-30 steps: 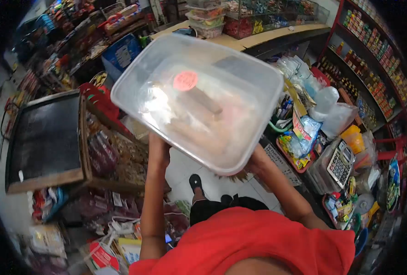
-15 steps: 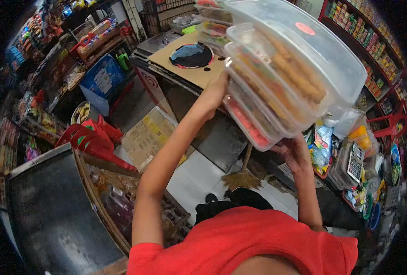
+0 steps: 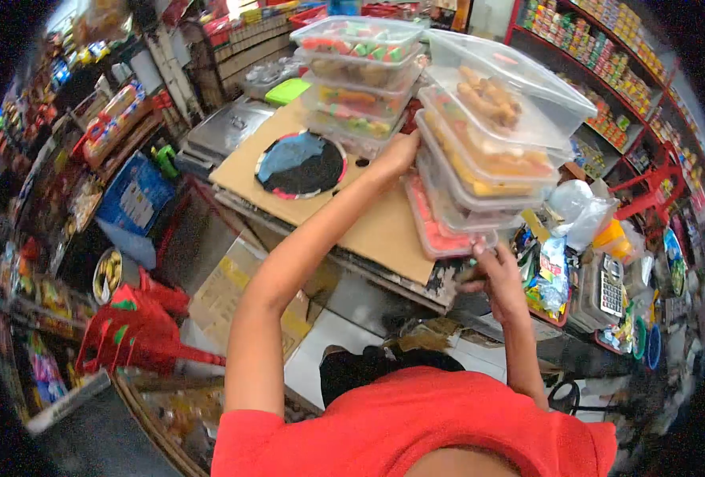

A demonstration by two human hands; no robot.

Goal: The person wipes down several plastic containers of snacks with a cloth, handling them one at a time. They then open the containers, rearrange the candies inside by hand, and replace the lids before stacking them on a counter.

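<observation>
A tilted stack of clear plastic food containers (image 3: 488, 179) rests at the right end of a cardboard-topped table, held between my two hands. Its bottom container (image 3: 440, 230) has pink contents; those above hold yellow and brown food, and a large clear container (image 3: 511, 75) leans on top. My left hand (image 3: 402, 155) grips the stack's left side, its fingertips partly hidden. Low on the near side, my right hand (image 3: 495, 278) has curled fingers at the bottom container's corner. Close beyond my left hand stands a second stack of food containers (image 3: 358, 83).
A round dark cloth mat (image 3: 301, 164) lies on the cardboard (image 3: 376, 238). Red plastic chairs (image 3: 130, 334) stand low on the left. On the right are a calculator (image 3: 611, 285) and bagged goods. Shelves of small packs (image 3: 583, 56) line the back right.
The stack has moved down and away from me onto the cardboard-topped table, both hands going with it. The view has shifted, showing more of the second stack.
</observation>
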